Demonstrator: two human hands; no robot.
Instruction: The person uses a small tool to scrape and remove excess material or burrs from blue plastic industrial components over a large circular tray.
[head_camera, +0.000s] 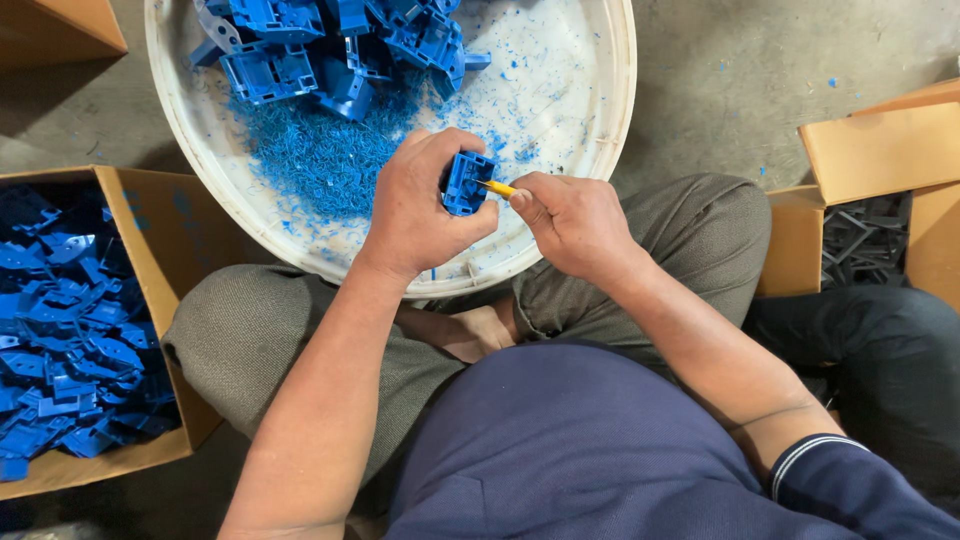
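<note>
My left hand (420, 205) grips a small blue plastic part (466, 183) over the near rim of a wide white basin (600, 130). My right hand (572, 222) holds a thin yellow-handled tool (496, 188) whose tip touches the part's right side. In the basin lie a heap of blue shavings (320, 150) and, at its far side, several more blue plastic parts (330, 45). I sit cross-legged with the basin in front of my knees.
A cardboard box (150, 225) at my left is full of blue plastic parts (65, 340). At the right stands another cardboard box (880, 150) holding dark grey parts (865, 240). A third box corner (60, 25) shows at top left. The floor is bare concrete.
</note>
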